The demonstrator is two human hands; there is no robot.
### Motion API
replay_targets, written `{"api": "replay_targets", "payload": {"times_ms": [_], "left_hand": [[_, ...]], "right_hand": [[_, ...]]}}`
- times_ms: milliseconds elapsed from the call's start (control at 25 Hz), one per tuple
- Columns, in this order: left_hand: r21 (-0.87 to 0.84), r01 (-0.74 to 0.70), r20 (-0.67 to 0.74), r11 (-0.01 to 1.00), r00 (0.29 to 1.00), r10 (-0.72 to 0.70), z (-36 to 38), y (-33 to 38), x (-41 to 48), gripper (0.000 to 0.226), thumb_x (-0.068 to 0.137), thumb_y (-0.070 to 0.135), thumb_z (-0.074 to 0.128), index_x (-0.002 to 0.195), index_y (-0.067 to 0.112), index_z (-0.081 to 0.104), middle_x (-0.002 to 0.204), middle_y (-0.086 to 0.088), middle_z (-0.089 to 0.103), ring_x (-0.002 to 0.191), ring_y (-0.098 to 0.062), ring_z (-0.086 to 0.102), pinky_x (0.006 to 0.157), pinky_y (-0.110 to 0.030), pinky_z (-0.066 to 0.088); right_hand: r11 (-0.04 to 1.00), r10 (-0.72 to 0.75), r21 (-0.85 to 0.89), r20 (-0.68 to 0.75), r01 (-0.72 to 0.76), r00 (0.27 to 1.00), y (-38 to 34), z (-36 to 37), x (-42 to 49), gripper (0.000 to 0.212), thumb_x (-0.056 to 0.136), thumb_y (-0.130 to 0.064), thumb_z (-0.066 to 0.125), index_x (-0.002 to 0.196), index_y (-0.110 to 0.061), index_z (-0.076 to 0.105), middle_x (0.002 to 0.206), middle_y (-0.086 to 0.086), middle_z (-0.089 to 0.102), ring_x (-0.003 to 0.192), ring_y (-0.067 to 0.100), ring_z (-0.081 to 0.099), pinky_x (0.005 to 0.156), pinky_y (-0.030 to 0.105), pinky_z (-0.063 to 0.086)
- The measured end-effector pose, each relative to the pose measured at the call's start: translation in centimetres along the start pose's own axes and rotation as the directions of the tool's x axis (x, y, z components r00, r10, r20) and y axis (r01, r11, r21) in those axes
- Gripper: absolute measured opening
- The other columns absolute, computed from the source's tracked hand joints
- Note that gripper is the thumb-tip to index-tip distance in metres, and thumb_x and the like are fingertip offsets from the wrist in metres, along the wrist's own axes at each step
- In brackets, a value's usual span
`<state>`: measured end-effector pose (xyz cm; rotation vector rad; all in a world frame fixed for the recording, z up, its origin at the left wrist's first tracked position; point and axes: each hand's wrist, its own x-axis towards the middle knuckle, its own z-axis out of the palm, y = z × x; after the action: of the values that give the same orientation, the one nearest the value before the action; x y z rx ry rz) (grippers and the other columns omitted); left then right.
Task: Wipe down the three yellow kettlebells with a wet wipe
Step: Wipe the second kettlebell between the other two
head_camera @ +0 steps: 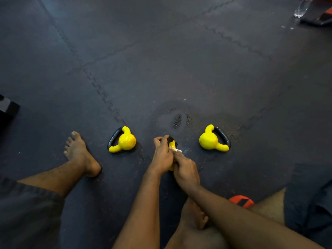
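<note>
Three yellow kettlebells with black handles are on the dark rubber floor. The left kettlebell [125, 140] lies on its side, as does the right kettlebell [211, 140]. The middle kettlebell [172, 143] is mostly hidden between my hands. My left hand [162, 155] grips its black handle at the top. My right hand [186, 170] pinches a white wet wipe [177, 150] against the yellow body just right of the left hand.
My bare left foot [80, 153] rests on the mat left of the kettlebells; my right foot [195, 214] is tucked under my arms. A damp patch [177, 119] marks the floor ahead. An orange object [241, 201] lies near my right knee. A clear bottle [303, 7] stands far right.
</note>
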<state>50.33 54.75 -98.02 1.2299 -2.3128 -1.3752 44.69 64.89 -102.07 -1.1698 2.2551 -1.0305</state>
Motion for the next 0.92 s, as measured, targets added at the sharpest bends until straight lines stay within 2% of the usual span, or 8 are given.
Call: {"api": "replay_targets", "payload": {"times_ms": [80,160,240,360,400,560,760,920], "left_hand": [[0.007,0.014,0.005,1.000,1.000,-0.014,-0.1,-0.3,0.0,0.042,0.102,0.009,0.040,0.143,0.011,0.035,0.136,-0.005,0.026,0.115,-0.014,0.042,0.103,-0.022,0.033],[0.006,0.018,0.012,1.000,1.000,-0.018,-0.3,-0.5,0.0,0.044,0.101,0.007,0.041,0.144,0.011,0.035,0.137,-0.007,0.027,0.120,-0.019,0.044,0.105,-0.025,0.034],[-0.006,0.012,0.014,1.000,1.000,-0.012,-0.5,-0.6,0.0,0.047,0.099,0.004,0.041,0.145,0.009,0.034,0.136,-0.008,0.027,0.119,-0.017,0.043,0.102,-0.020,0.031],[0.007,-0.002,0.000,1.000,1.000,0.002,-0.5,-0.8,-0.3,0.047,0.099,0.003,0.041,0.145,0.009,0.034,0.137,-0.007,0.027,0.117,-0.013,0.041,0.101,-0.020,0.031],[0.009,-0.006,-0.002,1.000,1.000,0.006,-0.4,-0.9,-0.3,0.047,0.099,0.003,0.041,0.145,0.009,0.034,0.137,-0.007,0.027,0.117,-0.014,0.042,0.102,-0.021,0.032],[0.017,-0.003,0.005,1.000,1.000,0.003,-0.4,-0.9,0.1,0.044,0.099,0.003,0.040,0.142,0.011,0.037,0.137,-0.006,0.027,0.118,-0.017,0.045,0.102,-0.024,0.035],[0.035,-0.015,-0.011,0.999,1.000,0.015,-0.3,-1.0,0.2,0.046,0.097,-0.002,0.040,0.142,0.008,0.037,0.135,-0.010,0.028,0.118,-0.022,0.046,0.100,-0.021,0.033],[0.053,0.025,-0.034,0.998,0.999,-0.023,-0.8,-1.8,0.2,0.046,0.099,0.004,0.038,0.144,0.011,0.034,0.138,-0.007,0.027,0.112,-0.021,0.050,0.096,-0.027,0.040]], "right_hand": [[0.996,-0.080,-0.034,0.019,0.081,0.997,0.3,0.1,-1.0,0.048,0.092,-0.008,0.048,0.139,-0.018,0.053,0.142,0.004,0.054,0.134,0.019,0.048,0.111,0.034,0.040],[0.996,-0.074,-0.041,0.037,0.076,0.997,0.6,0.1,-0.7,0.048,0.093,-0.011,0.047,0.139,-0.021,0.052,0.142,0.004,0.055,0.134,0.019,0.048,0.110,0.034,0.041],[0.998,0.055,-0.032,0.044,-0.053,0.998,0.4,0.2,0.8,0.044,0.094,-0.020,0.044,0.136,-0.026,0.056,0.127,0.008,0.065,0.115,0.024,0.060,0.091,0.033,0.048],[0.961,0.276,0.009,-0.004,-0.276,0.961,0.4,0.7,2.0,0.039,0.096,-0.024,0.043,0.131,-0.030,0.060,0.106,0.014,0.071,0.095,0.030,0.065,0.070,0.032,0.042],[0.965,0.261,0.040,-0.032,-0.260,0.965,0.3,1.0,1.4,0.037,0.098,-0.024,0.044,0.130,-0.030,0.060,0.107,0.010,0.071,0.097,0.027,0.066,0.070,0.028,0.043],[0.966,0.188,0.198,-0.106,-0.165,0.976,0.4,2.0,-2.1,0.039,0.100,-0.020,0.045,0.137,-0.029,0.053,0.135,-0.006,0.060,0.126,0.007,0.053,0.106,0.027,0.043],[0.891,0.438,0.173,-0.086,-0.419,0.895,0.0,1.5,1.7,0.039,0.097,-0.014,0.044,0.129,-0.024,0.063,0.110,0.020,0.069,0.099,0.035,0.063,0.080,0.037,0.048],[0.884,0.430,0.245,-0.093,-0.398,0.898,-1.0,2.9,-0.7,0.037,0.100,-0.036,0.041,0.132,-0.030,0.059,0.116,0.011,0.069,0.106,0.025,0.064,0.082,0.029,0.048]]}}
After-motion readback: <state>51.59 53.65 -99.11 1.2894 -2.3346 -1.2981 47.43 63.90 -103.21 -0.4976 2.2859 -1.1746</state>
